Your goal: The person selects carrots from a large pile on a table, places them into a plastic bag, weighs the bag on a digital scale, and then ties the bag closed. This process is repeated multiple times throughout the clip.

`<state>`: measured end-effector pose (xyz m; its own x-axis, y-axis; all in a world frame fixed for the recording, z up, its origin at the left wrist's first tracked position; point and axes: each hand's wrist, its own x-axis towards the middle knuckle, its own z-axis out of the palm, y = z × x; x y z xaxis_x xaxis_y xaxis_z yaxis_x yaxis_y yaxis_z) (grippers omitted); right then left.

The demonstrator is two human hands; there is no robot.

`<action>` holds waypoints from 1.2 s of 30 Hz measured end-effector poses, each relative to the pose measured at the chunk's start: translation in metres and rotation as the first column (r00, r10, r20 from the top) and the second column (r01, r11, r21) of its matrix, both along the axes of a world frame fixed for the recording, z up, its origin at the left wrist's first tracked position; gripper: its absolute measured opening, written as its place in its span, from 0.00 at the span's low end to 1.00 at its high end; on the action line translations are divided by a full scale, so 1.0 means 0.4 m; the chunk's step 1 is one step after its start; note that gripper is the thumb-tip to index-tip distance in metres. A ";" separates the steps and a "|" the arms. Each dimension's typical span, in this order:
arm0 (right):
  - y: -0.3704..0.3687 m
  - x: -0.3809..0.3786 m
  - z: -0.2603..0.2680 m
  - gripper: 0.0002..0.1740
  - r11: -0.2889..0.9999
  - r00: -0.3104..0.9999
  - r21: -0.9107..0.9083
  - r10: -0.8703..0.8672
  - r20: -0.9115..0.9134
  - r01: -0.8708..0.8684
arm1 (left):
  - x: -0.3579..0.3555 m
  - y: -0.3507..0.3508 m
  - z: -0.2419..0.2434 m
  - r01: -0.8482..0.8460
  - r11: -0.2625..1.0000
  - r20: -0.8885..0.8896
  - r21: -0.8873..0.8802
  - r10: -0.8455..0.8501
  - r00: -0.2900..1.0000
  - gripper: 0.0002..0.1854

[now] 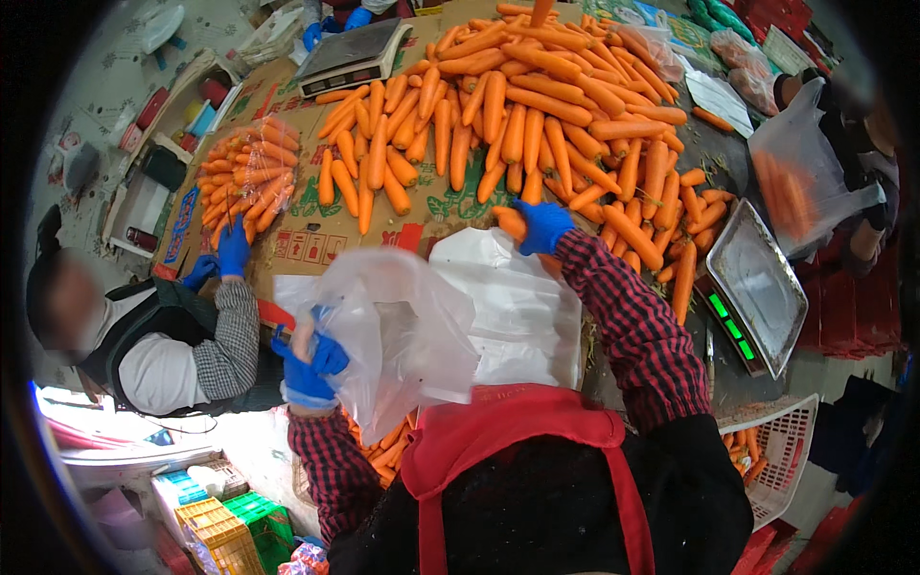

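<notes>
My left hand [313, 363], in a blue glove, holds a clear plastic bag [424, 316] by its side, and the bag hangs loose in front of me. My right hand [545, 226], gloved in blue too, has its fingers around a carrot [509, 223] at the near edge of a large carrot pile [532, 93]. Whether a second carrot is in that grip is hidden. Beneath the right forearm lies a stack of flat white plastic bags [517, 309], partly covered by the held bag.
A digital scale [762, 287] with a lit display stands right; another scale [352, 57] sits far left. Bagged carrots [251, 172] lie before a co-worker [172, 352] at left. Another person at right is beside a carrot bag [790, 187]. A plastic basket [783, 460] is low right.
</notes>
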<state>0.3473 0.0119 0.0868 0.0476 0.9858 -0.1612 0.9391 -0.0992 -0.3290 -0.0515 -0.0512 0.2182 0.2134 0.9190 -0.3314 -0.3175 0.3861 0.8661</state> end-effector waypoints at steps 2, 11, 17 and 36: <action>0.014 0.051 -0.035 0.42 1.000 0.949 0.014 -0.002 -0.315 0.007 | 0.023 0.016 -0.018 -0.012 0.998 0.150 -0.060 0.021 0.988 0.20; -0.265 0.024 0.360 0.39 0.759 -0.533 0.104 0.541 -0.651 0.643 | 0.284 0.049 -0.090 0.218 0.963 0.402 -0.161 -0.138 0.905 0.16; -0.364 -0.173 0.330 0.43 0.525 0.715 0.825 0.493 -0.496 0.211 | 0.396 -0.050 -0.017 0.574 0.814 0.176 0.086 -0.579 0.796 0.19; -0.319 0.256 -0.022 0.22 0.686 0.756 0.444 -0.654 0.028 0.577 | 0.038 -0.075 -0.172 0.062 0.994 -0.159 0.091 -0.047 0.986 0.22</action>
<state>0.4498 -0.1157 0.0781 0.6543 0.6966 0.2944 0.7548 -0.5771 -0.3120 -0.0364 -0.0813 0.1495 0.2169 0.9363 -0.2761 -0.1558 0.3124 0.9371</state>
